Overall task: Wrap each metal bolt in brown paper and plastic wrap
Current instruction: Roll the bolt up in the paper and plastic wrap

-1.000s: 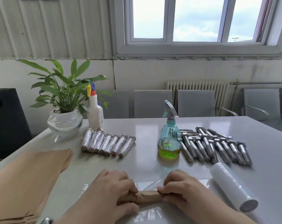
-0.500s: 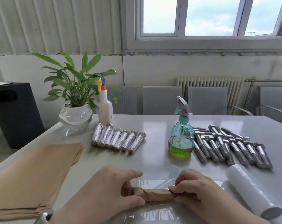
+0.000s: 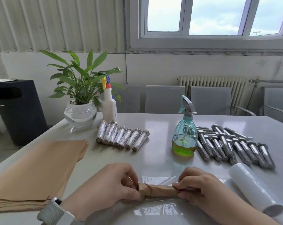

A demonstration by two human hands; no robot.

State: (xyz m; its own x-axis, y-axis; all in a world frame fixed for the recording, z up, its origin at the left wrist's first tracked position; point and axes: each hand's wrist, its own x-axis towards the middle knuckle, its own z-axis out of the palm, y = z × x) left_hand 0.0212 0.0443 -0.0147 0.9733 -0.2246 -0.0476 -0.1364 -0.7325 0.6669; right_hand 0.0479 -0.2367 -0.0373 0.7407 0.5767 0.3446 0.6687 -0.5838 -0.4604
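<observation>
I see my left hand [image 3: 108, 185] and my right hand [image 3: 200, 187] at the near edge of the table [image 3: 161, 125], each one pinching an end of a bolt rolled in brown paper [image 3: 160, 190]. It lies on a clear sheet of plastic wrap [image 3: 155, 210]. A roll of plastic wrap [image 3: 252, 187] lies to the right. The stack of brown paper [image 3: 38, 169] is on the left. Farther, I see a row of wrapped bolts [image 3: 122, 137], a teal spray bottle [image 3: 184, 135] with green liquid, and bare metal bolts [image 3: 231, 145] on its right. A plant in a glass bowl [image 3: 80, 114] and a white spray bottle [image 3: 109, 104] stand at the far left.
</observation>
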